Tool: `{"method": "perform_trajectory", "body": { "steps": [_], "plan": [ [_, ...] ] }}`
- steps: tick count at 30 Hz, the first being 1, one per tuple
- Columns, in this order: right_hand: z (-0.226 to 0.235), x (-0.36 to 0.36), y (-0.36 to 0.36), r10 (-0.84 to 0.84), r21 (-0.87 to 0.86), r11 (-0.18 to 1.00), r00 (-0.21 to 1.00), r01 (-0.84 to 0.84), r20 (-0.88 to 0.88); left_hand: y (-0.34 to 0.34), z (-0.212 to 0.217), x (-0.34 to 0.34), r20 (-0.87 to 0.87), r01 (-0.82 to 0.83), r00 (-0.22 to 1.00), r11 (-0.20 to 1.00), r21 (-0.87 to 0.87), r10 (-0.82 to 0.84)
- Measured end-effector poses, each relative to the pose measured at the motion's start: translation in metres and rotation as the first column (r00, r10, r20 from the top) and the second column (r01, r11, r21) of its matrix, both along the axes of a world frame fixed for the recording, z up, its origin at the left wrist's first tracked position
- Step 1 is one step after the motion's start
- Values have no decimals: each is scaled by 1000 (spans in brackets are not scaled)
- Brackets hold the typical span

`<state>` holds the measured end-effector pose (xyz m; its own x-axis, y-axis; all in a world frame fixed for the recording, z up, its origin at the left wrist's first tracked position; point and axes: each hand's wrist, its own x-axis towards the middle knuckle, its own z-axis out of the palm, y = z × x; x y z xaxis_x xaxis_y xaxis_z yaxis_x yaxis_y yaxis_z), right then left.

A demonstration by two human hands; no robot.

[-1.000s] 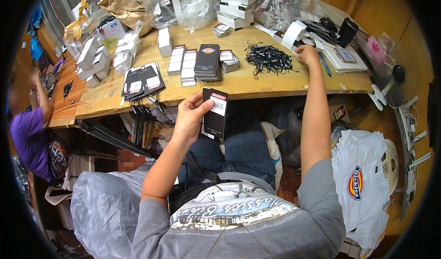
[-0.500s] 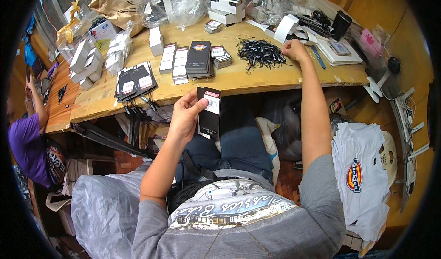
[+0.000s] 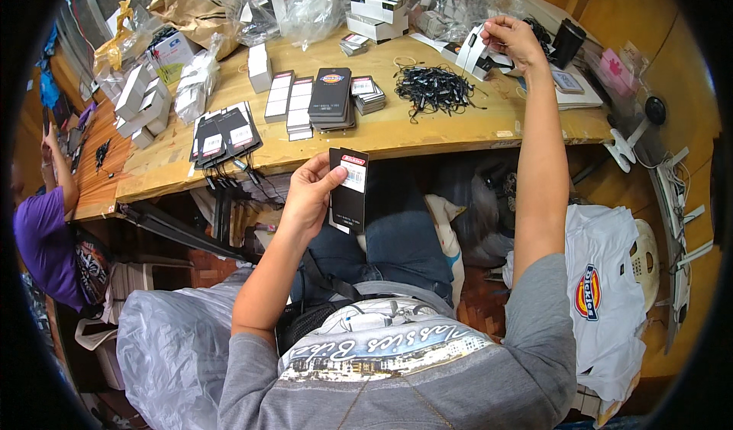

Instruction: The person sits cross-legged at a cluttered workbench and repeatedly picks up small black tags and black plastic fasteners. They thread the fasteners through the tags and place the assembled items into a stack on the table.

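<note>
My left hand [image 3: 314, 188] pinches black hang tags [image 3: 351, 209] between thumb and fingers, in front of the table edge. A white barcode sticker shows on the front tag, and a pale corner of another piece sticks out below. Over the back right of the table, my right hand [image 3: 513, 41] is raised with its fingers pinched on a thin dark tag string, mostly hidden. Left of and below that hand lies a tangled pile of black tag strings [image 3: 434, 89]. Beside it a curled white paper strip [image 3: 470, 48] stands up, close behind the right fingertips.
Stacks of tags [image 3: 330, 98] stand mid-table. Left of them lie stickered tags with strings [image 3: 227, 134], their strings over the edge. White boxes [image 3: 379, 10] and plastic bags [image 3: 311, 10] line the back. White shirts [image 3: 603, 293] hang at right. Another person in purple [image 3: 50, 239] works at far left.
My right hand has lifted from the right edge of the string pile, moving up and to the right. The left hand still holds the tags, almost in the same place.
</note>
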<state>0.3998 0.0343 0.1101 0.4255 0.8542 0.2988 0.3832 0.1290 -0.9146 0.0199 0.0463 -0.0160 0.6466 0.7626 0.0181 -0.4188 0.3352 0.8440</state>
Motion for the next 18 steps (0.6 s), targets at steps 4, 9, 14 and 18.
{"method": "perform_trajectory", "body": {
  "steps": [4, 9, 14, 18],
  "plan": [
    [13, -10, -7, 25, 38, 999, 1000, -25, 5, -1, 2, 0, 1, -18, 1000, 1000, -9, 18],
    [20, -14, -11, 65, 49, 997, 998, -66, 18, -1, 1, 1, 8, 5, 1000, 1000, 19, -5],
    [27, -20, -14, 80, 67, 994, 996, -82, 35, -3, 4, 2, 28, 22, 999, 999, 24, -22],
    [32, -31, -16, 137, 258, 955, 989, -144, 45, -6, 8, 2, 12, 25, 1000, 997, 75, -26]
  ]
}}
